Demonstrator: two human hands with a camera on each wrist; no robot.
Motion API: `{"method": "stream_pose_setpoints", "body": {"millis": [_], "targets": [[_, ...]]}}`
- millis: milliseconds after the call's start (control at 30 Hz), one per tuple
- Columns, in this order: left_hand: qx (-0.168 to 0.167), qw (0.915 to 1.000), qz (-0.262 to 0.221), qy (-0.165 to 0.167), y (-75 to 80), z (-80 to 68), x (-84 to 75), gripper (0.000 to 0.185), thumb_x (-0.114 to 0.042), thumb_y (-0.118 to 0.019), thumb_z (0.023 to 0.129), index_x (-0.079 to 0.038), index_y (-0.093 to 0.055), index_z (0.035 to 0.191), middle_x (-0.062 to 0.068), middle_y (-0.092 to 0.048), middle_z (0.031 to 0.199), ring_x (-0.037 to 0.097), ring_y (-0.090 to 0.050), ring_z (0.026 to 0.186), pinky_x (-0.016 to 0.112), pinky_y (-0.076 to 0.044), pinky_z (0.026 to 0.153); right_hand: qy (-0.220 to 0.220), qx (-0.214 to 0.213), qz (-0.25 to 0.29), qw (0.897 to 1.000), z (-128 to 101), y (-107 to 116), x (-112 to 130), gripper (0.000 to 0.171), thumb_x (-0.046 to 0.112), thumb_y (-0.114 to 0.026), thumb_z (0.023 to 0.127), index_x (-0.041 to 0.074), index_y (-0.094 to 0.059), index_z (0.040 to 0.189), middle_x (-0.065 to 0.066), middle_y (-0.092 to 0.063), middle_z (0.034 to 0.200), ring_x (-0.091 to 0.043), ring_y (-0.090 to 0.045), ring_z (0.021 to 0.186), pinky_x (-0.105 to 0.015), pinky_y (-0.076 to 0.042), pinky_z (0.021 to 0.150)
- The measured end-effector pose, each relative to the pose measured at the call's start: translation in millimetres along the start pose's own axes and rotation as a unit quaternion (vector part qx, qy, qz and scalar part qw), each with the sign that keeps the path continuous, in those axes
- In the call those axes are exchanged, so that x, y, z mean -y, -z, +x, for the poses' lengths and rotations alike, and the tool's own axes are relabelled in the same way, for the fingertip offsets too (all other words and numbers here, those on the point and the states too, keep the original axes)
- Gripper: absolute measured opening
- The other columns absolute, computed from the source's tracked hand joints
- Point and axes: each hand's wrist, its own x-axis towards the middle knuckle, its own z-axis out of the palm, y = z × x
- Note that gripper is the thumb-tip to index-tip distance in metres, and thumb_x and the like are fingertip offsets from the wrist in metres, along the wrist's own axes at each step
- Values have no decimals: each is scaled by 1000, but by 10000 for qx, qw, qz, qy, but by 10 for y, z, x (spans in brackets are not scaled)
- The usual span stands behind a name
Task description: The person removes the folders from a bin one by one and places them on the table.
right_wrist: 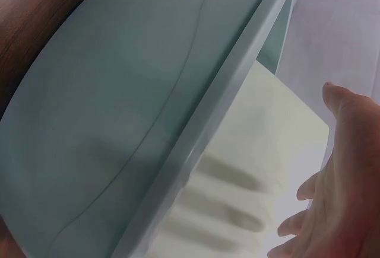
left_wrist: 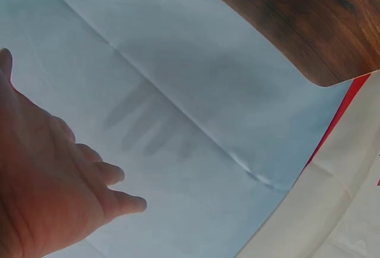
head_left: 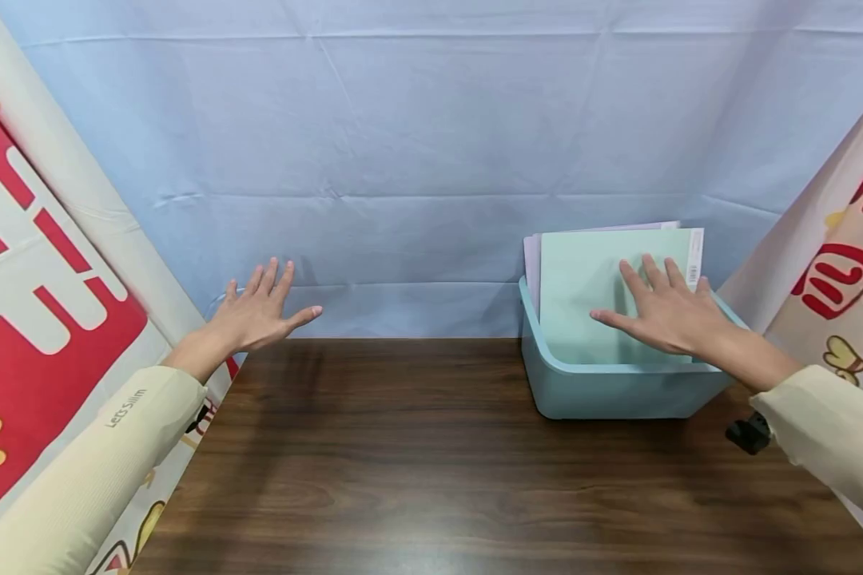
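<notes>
A light blue plastic bin [head_left: 604,387] stands at the right rear of the dark wooden table [head_left: 431,479]. Pale green and lilac folders [head_left: 590,279] lean upright inside it. My right hand [head_left: 665,307] hovers flat over the front green folder with fingers straight and spread; touching or just above, I cannot tell. In the right wrist view the bin's rim [right_wrist: 196,133] and the pale folder [right_wrist: 261,151] show, with my right hand [right_wrist: 338,193] above finger shadows. My left hand [head_left: 262,307] is spread, holding nothing, past the table's left rear corner before the blue cloth backdrop [left_wrist: 178,110].
Blue cloth [head_left: 417,160] closes the back. Red and cream printed banners [head_left: 36,263] flank both sides. A small black knob [head_left: 748,434] sits at the table's right edge.
</notes>
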Motion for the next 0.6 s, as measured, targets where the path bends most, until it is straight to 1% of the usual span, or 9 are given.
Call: {"method": "stream_pose_setpoints", "body": {"millis": [100, 300, 600], "targets": [[15, 10000, 45, 6, -2, -2, -10, 109, -82, -30, 100, -7, 5, 170, 25, 8, 175, 49, 1, 161, 78, 1, 121, -16, -8, -24, 10000, -14, 6, -24, 112, 81, -42, 98, 5, -3, 170, -36, 3, 171, -65, 2, 153, -92, -5, 105], [14, 9999, 65, -96, -26, 31, 1, 109, -82, -30, 100, -7, 7, 170, 26, 8, 175, 50, 0, 160, 77, 0, 122, 5, -52, -139, 9999, -56, -2, -89, 111, 80, -43, 98, 4, -5, 170, -37, -1, 171, -66, -2, 152, -91, -7, 106], [-41, 9998, 3, -169, -49, 86, -49, 109, -82, -31, 100, -8, 6, 170, 25, 9, 175, 48, 0, 161, 75, 0, 123, 11, -100, -163, 9998, -131, -18, -237, 109, 76, -46, 100, 3, -6, 170, -39, -4, 169, -67, -5, 151, -90, -8, 107]]}}
